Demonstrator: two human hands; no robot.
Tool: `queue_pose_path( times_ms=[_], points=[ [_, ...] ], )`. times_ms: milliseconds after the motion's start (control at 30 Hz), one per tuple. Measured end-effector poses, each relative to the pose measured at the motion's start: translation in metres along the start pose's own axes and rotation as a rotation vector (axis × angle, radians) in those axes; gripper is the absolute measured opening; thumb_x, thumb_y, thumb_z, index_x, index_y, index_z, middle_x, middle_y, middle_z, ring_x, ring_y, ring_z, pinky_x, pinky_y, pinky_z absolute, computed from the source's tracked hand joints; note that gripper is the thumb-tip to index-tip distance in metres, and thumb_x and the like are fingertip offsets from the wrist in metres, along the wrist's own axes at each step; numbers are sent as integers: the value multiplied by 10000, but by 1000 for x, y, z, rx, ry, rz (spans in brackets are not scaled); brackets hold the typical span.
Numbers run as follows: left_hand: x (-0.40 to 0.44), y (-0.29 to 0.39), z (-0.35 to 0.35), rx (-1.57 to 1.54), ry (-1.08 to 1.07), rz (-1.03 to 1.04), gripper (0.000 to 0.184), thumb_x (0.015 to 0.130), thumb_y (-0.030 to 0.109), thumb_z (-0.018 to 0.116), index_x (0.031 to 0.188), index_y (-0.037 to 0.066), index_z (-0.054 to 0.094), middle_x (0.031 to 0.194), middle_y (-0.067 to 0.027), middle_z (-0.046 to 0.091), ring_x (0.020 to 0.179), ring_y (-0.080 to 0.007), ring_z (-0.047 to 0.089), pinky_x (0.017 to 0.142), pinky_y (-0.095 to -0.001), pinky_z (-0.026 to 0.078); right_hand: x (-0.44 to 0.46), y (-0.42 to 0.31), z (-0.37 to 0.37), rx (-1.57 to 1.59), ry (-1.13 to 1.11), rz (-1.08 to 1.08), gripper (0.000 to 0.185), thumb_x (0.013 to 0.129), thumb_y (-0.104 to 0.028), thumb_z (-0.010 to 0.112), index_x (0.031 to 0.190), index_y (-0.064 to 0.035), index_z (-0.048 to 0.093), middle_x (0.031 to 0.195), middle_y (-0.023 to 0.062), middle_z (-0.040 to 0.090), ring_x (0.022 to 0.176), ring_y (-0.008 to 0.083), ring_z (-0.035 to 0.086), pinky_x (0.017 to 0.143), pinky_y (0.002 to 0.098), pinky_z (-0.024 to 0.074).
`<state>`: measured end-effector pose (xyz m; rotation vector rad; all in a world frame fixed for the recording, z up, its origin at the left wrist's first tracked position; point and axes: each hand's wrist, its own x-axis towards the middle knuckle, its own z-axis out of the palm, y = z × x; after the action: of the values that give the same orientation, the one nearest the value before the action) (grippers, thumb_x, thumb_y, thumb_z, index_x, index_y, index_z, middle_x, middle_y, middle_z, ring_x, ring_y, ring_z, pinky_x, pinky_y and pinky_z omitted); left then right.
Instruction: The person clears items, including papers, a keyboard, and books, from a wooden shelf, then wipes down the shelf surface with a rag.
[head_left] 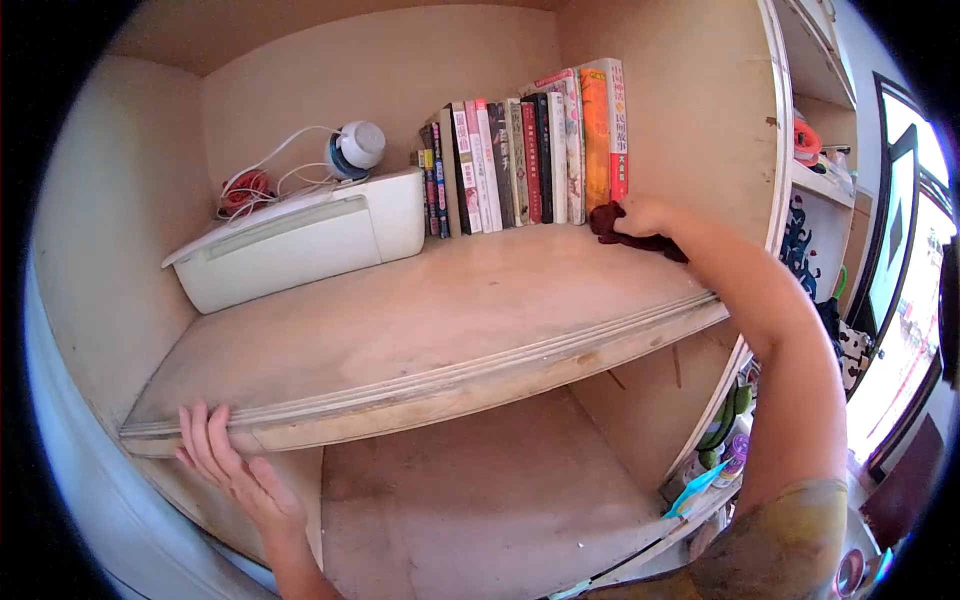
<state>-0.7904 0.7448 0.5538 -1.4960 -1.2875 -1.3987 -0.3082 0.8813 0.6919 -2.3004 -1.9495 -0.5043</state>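
My right hand (645,218) is closed on a dark red cloth (655,243), pressed to the shelf board (430,310) near its right wall. Just behind it stands a row of upright books (530,160), with an orange book (595,135) and a tall white-and-red one (617,130) at the right end. Part of the cloth is hidden under my fingers. At the lower left, my left hand (235,465) rests against the shelf's front edge, its fingers stretched over the lip and holding nothing.
A white printer (310,245) sits on the shelf's left side, carrying a white round-headed device (357,148) with cables and a red bundle (248,190). Below is a lower shelf (450,500). Various items, including a turquoise packet (695,490), crowd the lower right. A glazed door (890,270) stands at far right.
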Motion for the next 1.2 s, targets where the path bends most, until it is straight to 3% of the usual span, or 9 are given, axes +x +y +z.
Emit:
queue_pose_path(
  times_ms=[133, 267, 400, 533, 600, 700, 933, 1167, 1200],
  points=[
    [-3, -3, 7, 35, 46, -3, 541, 874, 428, 187, 1176, 34, 401, 1245, -140, 371, 1223, -312, 253, 1001, -483, 52, -33, -39, -27, 225, -22, -267, 455, 740, -342, 491, 1007, 24, 541, 979, 251, 551, 939, 354, 530, 845, 386, 405],
    [-1, -6, 3, 54, 9, 38, 541, 874, 421, 181, 1180, 33, 402, 1247, -140, 374, 1223, -305, 259, 1002, -482, 56, -53, -70, -44, 742, 13, -439, 308, 754, -235, 552, 953, 0, 563, 744, 40, 578, 718, 119, 523, 641, 262, 430],
    [-1, -8, -3, 58, -10, 41, 557, 875, 425, 161, 1194, 35, 398, 1250, -138, 378, 1225, -292, 263, 1002, -477, 54, -54, -29, -73, 583, 231, -340, 347, 704, -227, 534, 956, 10, 554, 833, 161, 608, 777, 219, 587, 709, 325, 457],
    [-1, -7, -6, 38, -45, 44, 562, 876, 431, 158, 1203, 38, 392, 1253, -135, 374, 1229, -289, 259, 1002, -476, 46, -89, 14, -56, 380, 246, -366, 338, 697, -221, 534, 962, -12, 564, 890, 182, 602, 780, 267, 595, 720, 351, 462],
    [-1, -6, -7, 31, -51, 49, 566, 879, 437, 149, 1210, 45, 388, 1268, -130, 361, 1235, -278, 250, 1007, -468, 44, -106, 16, -43, 22, 108, 49, 353, 705, -261, 526, 969, -30, 569, 913, 204, 587, 815, 310, 583, 746, 366, 454],
    [-1, -8, -4, 26, -32, 68, 561, 884, 436, 146, 1218, 54, 383, 1284, -126, 346, 1241, -269, 241, 1011, -462, 43, -119, -4, -34, 138, 238, 161, 387, 710, -321, 519, 970, -39, 572, 908, 215, 580, 846, 336, 566, 764, 387, 445],
    [1, -7, -9, 34, -33, 91, 517, 892, 393, 159, 1227, 62, 373, 1280, -112, 354, 1238, -263, 248, 1009, -469, 54, -131, -127, -62, 598, 217, -408, 474, 716, -421, 487, 884, 10, 596, 878, 258, 566, 872, 359, 551, 785, 386, 429],
    [1, -11, -13, 27, -93, 95, 513, 883, 395, 167, 1190, 69, 416, 1240, -119, 385, 1207, -289, 287, 998, -498, 52, -130, -50, -84, 657, 284, -44, 438, 747, -349, 507, 1054, -38, 537, 911, 144, 599, 825, 212, 571, 744, 316, 438],
    [2, -9, -14, 39, -95, 91, 513, 883, 395, 167, 1190, 69, 416, 1240, -119, 385, 1207, -289, 287, 998, -498, 52, -137, -32, -71, 556, 468, -66, 408, 758, -328, 495, 1040, -38, 543, 891, 157, 602, 830, 227, 572, 744, 325, 439]
  ],
)
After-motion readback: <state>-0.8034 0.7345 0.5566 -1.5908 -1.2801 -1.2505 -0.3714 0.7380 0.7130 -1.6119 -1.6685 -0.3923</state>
